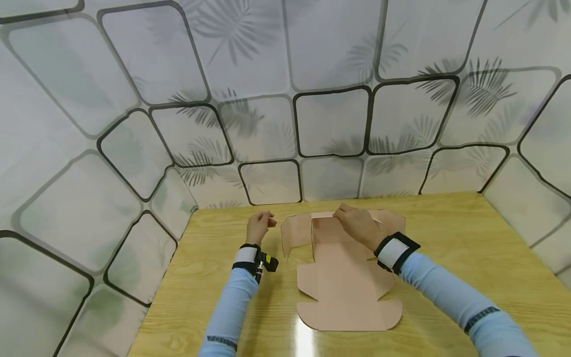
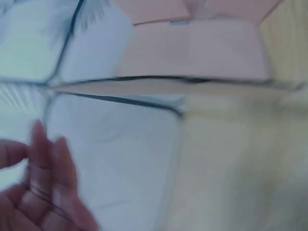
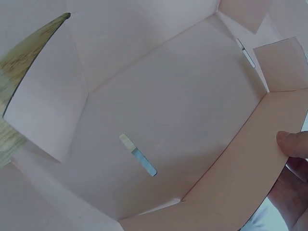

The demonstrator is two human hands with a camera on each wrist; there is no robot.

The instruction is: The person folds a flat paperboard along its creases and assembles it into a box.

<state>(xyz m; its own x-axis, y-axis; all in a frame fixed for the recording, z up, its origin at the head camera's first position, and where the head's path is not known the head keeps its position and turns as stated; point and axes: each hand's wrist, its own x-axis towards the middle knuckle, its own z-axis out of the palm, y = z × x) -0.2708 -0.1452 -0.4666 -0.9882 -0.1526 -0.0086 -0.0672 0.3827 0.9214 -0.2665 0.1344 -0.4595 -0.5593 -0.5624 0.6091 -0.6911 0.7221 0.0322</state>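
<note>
A flat cardboard box blank (image 1: 348,292), partly folded, lies on the table with side tabs spread out and a round-cornered end towards me. My right hand (image 1: 359,225) pinches the upright far panel (image 3: 255,159) at its top edge, the thumb on the inner face and the fingers behind. To the left of the blank, my left hand (image 1: 258,228) is off the cardboard, fingers loosely bent and holding nothing. Close to it stands the raised left side flap (image 1: 298,230). The right wrist view shows a narrow slot (image 3: 138,155) in the base.
The wooden table (image 1: 209,297) extends around the cardboard. Behind it and on both sides hangs a pale patterned wall covering (image 1: 332,124), meeting the table's far edge just beyond the hands. Both wrists wear strapped bands, the left one with a small camera (image 1: 269,262).
</note>
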